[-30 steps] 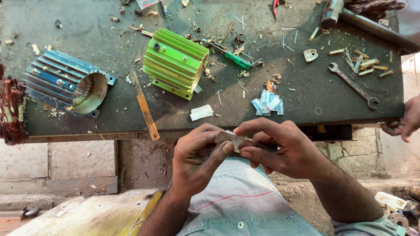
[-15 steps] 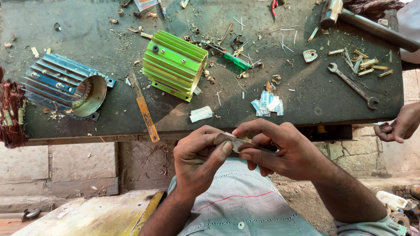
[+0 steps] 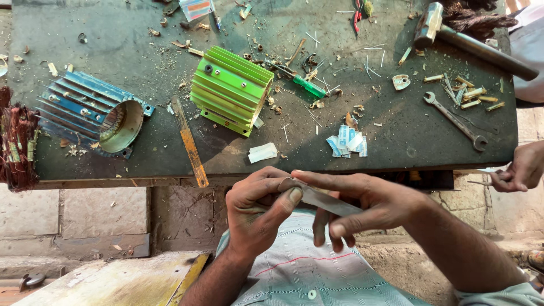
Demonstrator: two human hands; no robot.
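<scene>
- Both hands sit lower and nearer the lap than a second ago.
- Left hand (image 3: 258,211) pinches the pale strip (image 3: 317,198) under its thumb.
- Right hand (image 3: 362,207) grips the strip's other end, fingers extended, below the bench (image 3: 396,141) edge.

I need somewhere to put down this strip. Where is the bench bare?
Bare patches: the top-left bench above the blue casing, and the front edge between the paper slips and the spanner. Around the green casing and screwdriver it is littered.
</scene>
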